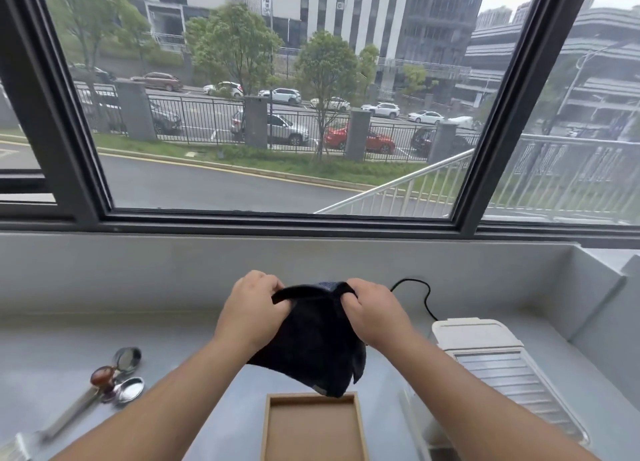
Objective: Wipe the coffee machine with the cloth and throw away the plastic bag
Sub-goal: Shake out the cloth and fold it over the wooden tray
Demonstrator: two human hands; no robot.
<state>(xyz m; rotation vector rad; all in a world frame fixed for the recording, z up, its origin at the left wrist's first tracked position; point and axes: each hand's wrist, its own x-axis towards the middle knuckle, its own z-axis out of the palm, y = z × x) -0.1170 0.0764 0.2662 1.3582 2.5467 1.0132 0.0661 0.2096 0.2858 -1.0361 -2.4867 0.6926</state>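
A dark blue-black cloth (pixel 313 349) hangs in the air above the grey counter, held by its top edge. My left hand (pixel 251 310) grips the cloth's left corner and my right hand (pixel 372 311) grips its right corner. The cloth's lower end dangles just over a wooden tray (pixel 266 429). At the right stands a white coffee machine (pixel 485 353) with a ribbed metal top; its black cord (pixel 427 296) loops behind it. No plastic bag is visible.
On the counter at the left lie a metal tamper with a brown knob (pixel 104 379), a shiny portafilter basket (pixel 130 389) and a long metal handle (pixel 69 417). A large window (pixel 277 114) rises behind the grey ledge (pixel 138 270).
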